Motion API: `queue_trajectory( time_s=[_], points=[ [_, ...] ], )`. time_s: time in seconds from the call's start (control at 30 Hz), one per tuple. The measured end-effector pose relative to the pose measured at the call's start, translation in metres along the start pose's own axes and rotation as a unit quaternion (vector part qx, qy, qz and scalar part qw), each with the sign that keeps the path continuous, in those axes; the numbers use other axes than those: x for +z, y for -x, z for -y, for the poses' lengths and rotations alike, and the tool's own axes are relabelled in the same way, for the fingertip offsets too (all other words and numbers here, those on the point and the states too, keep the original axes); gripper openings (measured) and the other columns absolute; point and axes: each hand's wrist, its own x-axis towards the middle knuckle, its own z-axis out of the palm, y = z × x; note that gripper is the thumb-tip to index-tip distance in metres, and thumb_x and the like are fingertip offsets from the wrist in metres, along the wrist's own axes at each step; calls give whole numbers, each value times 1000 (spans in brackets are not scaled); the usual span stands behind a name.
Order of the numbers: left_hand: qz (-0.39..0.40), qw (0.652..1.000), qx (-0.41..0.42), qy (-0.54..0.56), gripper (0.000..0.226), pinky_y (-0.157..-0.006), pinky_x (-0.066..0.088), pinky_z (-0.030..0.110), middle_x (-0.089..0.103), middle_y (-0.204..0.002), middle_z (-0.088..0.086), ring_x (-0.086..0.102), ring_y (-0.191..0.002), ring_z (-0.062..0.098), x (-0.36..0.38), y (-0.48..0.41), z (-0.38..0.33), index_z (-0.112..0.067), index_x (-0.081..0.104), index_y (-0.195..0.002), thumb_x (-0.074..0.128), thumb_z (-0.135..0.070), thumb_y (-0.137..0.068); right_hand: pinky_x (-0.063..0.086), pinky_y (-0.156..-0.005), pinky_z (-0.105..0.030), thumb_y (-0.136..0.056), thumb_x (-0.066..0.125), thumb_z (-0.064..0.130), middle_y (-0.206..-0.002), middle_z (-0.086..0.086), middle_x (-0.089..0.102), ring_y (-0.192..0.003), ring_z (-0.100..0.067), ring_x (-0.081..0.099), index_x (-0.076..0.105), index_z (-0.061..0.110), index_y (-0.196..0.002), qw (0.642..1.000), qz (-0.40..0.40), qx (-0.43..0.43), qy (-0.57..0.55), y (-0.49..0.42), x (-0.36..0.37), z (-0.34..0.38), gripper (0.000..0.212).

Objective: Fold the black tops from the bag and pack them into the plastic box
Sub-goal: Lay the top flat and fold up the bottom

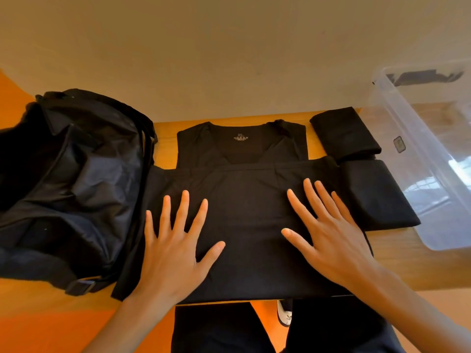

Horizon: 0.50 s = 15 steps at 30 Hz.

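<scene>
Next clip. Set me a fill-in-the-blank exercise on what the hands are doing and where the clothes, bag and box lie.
1. The left hand and right hand both press ___ on the top, fingers spread.
2. The bag lies on the person's ___ side of the top.
3. The number of folded tops lying between the top and the box is ___.
4. The top's neckline points ___ from the person.

Missing words: flat; left; two; away.
</scene>
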Motion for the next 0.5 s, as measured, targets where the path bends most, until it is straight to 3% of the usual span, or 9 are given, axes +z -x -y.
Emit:
queue_trajectory(
  time_s=[0.2,0.33,0.4,0.5],
  points=[
    [4,1000,-6,-1,85,-119,19,68,15,-170,11,11,-155,42,5,24,-7,-28,23,-163,16,-80,-95,2,-126,-44,-94,4,82,-170,1,-15,-156,-18,-19,-7,41,-161,999,23,-44,0,20,-1,2,79],
    [-40,998,-1,56,89,-125,14,53,15,-170,11,9,-157,35,-6,19,-7,-28,26,-162,18,-83,-93,-11,-126,-38,-85,-16,84,-164,3,-33,-150,-15,-34,-25,45,-154,999,21,-29,-8,17,-9,7,80],
    [-67,996,22,59,86,-127,8,48,8,-171,10,3,-159,28,-13,0,-6,-30,20,-163,19,-81,-94,-12,-125,-38,-88,-12,82,-165,2,-28,-151,-16,-30,-22,44,-155,999,-17,-8,-29,-3,-12,15,78],
    [-43,998,11,41,88,-128,0,47,-7,-172,8,-10,-158,25,-10,-26,-1,-32,6,-164,7,-82,-92,-11,-125,-40,-93,-5,78,-168,-3,-20,-154,-20,-24,-17,41,-158,999,-25,28,-20,-33,-3,21,76]
  ],
)
